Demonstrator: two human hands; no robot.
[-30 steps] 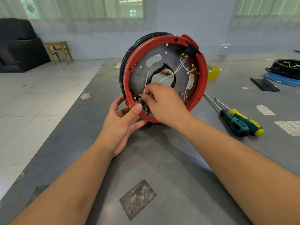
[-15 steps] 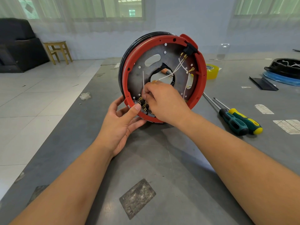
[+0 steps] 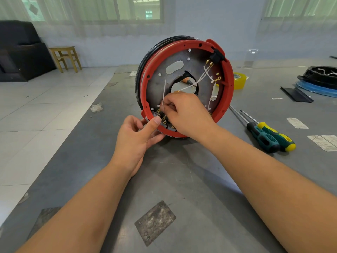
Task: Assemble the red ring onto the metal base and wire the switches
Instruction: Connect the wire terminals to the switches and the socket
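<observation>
The red ring sits around the round metal base, and the whole assembly stands on edge on the grey table. A black switch is mounted at the ring's upper right, with white wires running from its brass terminals toward the centre hole. More brass terminals sit at the lower left. My left hand grips the ring's bottom edge, thumb on the rim. My right hand pinches a white wire just above those lower terminals.
Two screwdrivers lie to the right of the assembly. A yellow tape roll stands behind it. A black part on a blue ring and a black strip are at the far right. Paper labels lie near the right edge.
My right hand has shifted slightly left and down along the white wire toward the lower terminals. The assembly has tilted a little; my left hand keeps its grip.
</observation>
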